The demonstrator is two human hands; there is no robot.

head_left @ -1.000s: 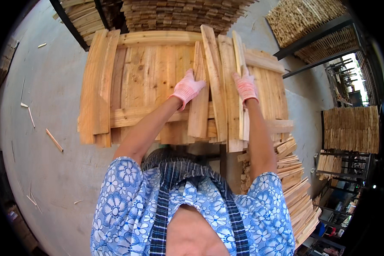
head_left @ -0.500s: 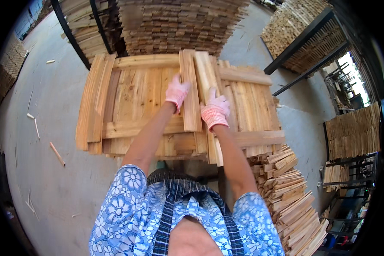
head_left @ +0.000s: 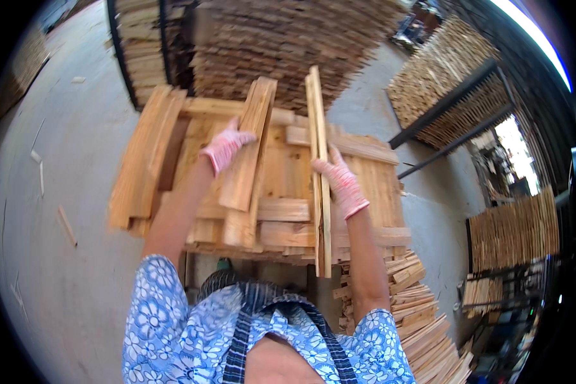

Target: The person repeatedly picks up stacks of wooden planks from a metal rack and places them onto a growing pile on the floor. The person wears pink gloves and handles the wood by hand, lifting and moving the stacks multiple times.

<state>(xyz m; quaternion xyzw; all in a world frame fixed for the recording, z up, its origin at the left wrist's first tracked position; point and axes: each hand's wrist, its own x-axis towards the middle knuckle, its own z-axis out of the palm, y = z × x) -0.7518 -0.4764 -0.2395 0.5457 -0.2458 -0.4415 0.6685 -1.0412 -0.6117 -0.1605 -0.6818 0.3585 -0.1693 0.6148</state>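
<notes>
In a pink-and-white glove, my left hand (head_left: 227, 146) grips the left edge of a pair of overlapping wooden planks (head_left: 248, 163), its thumb lying over the top. These planks slant across a broad wooden stack (head_left: 285, 157). Toward the right, my right hand (head_left: 342, 182), gloved alike, is closed around two narrow wooden boards (head_left: 320, 163) turned up on edge. Part of its grip is hidden behind the boards, whose near ends reach past the stack's front edge. The hands are apart, with flat boards visible between them.
More long planks (head_left: 148, 157) lie along the stack's left end. A loose pile of wood strips (head_left: 422, 313) sits below on the right. Tall stacked timber (head_left: 288, 48) rises behind, beside dark metal posts (head_left: 123, 57). Wood scraps (head_left: 67, 225) lie on the grey floor (head_left: 77, 153).
My hands have moved apart. The left-hand planks have shifted left and now slant; the boards at my right hand have turned from flat onto their edges.
</notes>
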